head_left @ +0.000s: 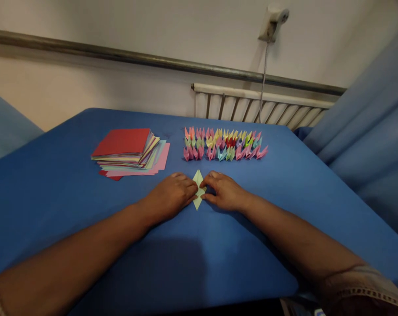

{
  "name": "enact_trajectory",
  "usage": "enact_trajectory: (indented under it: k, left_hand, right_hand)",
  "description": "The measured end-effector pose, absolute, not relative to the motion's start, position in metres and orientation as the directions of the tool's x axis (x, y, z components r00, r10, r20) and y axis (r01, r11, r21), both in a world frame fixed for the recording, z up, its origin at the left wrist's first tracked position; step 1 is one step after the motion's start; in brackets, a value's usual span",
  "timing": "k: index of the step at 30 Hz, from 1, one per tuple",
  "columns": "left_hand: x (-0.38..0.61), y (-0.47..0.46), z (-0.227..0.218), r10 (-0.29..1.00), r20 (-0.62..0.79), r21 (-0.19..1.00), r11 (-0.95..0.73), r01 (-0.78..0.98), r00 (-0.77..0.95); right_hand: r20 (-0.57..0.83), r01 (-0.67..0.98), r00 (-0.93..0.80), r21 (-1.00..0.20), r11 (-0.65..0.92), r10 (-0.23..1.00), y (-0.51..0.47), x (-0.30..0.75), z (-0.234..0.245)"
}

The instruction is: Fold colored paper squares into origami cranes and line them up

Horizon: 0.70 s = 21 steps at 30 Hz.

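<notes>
A small pale green folded paper (198,189), narrow and pointed at both ends, lies on the blue table (70,197). My left hand (170,196) presses its left side with curled fingers. From the right, my right hand (225,191) pinches the paper's other edge. Both hands meet at the paper's middle. Behind them stand rows of small folded paper cranes (222,144) in pink, yellow, green and blue. To the left of the cranes lies a stack of coloured paper sheets (129,151) with a red sheet on top.
A wall runs behind the table with a metal rail (120,55) and a white radiator (261,107). A wall socket with a hanging cable (271,22) is above it. Blue fabric (373,127) hangs at the right.
</notes>
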<state>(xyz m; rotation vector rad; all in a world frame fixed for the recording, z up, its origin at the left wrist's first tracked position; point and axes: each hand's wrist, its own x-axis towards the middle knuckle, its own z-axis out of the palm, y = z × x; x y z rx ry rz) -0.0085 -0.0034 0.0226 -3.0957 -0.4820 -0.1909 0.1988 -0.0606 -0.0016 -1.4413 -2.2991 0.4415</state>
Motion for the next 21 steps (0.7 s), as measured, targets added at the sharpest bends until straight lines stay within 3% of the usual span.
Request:
enact_trajectory:
  k: [5,16,21]
  left_hand:
    - [-0.006,-0.006,0.021,0.338,0.114,0.009,-0.94,0.34,0.934]
    - [-0.005,0.006,0.006,0.578,0.15,0.282,-0.803,0.525,0.803]
    - [-0.004,0.01,0.005,0.649,0.163,0.276,-0.753,0.598,0.743]
  right_hand:
    - [0.198,0.79,-0.373,-0.444,0.422,0.906,-0.061,0.196,-0.007]
    - [0.222,0.831,-0.216,-0.469,0.298,0.951,-0.056,0.187,-0.014]
    - [0.199,0.886,-0.111,-0.424,0.188,0.974,-0.053,0.186,-0.015]
